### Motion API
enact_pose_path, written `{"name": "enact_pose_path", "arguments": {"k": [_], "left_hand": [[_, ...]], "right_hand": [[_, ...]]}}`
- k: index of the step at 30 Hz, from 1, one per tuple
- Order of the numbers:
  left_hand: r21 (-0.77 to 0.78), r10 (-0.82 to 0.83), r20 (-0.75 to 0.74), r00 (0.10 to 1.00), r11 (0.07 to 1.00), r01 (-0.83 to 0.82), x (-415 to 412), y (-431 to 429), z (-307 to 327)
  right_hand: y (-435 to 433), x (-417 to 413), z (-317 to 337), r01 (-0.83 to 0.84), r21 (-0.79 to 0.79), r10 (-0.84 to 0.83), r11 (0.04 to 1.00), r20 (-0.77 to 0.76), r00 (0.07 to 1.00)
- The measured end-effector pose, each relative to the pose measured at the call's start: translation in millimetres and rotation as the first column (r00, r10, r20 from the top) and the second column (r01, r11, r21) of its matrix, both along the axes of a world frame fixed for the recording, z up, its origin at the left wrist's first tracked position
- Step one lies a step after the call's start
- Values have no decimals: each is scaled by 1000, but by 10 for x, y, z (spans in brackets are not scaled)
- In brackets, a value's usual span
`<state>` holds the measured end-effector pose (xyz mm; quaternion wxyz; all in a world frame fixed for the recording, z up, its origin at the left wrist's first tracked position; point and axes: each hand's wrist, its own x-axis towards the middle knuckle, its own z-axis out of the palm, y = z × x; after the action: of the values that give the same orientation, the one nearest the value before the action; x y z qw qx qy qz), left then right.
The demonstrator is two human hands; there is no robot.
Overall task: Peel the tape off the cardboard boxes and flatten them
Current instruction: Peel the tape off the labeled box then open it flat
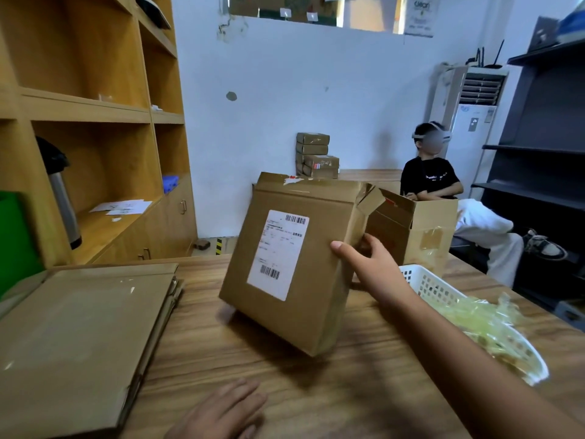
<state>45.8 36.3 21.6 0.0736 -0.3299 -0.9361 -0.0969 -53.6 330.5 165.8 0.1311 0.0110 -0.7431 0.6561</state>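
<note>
Cardboard box (294, 264): brown, white shipping label with barcodes on near face, torn red-and-white sticker scrap on top edge. Tipped on its lower edge on counter (348, 391), top right flap bent open. Second box (421, 229) just behind, upright, flaps open, tape patch on side. Flattened boxes (79, 337) stacked at left. Peeled yellowish tape (481, 321) heaped at right.

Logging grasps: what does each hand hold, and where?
Right hand grips the brown cardboard box with white label by its right edge; left hand holds nothing.
</note>
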Motion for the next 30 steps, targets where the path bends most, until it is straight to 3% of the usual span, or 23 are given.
{"name": "enact_pose_path", "arguments": {"k": [3,8,17,21,24,27,30], "left_hand": [[101,-17,-68,998,995,24,113,-17,160],[184,-32,-337,941,978,99,213,-94,343],[312,22,-451,892,940,135,319,-144,567],[375,5,-331,944,918,127,418,-64,803],[265,-39,-145,989,961,77,399,-90,894],[228,7,-60,998,974,7,329,-102,879],[180,11,25,1000,983,-15,285,-108,887]], "right_hand": [[39,96,-68,-98,-56,105,994,137,985],[79,263,-211,-211,-92,230,973,319,919],[110,395,-422,-319,-117,324,940,594,736],[106,315,-513,-303,3,230,953,646,728],[26,286,-587,-275,-14,225,961,613,757],[-55,306,-623,-236,-30,213,971,554,805],[-29,332,-647,-226,54,170,973,497,851]]}}
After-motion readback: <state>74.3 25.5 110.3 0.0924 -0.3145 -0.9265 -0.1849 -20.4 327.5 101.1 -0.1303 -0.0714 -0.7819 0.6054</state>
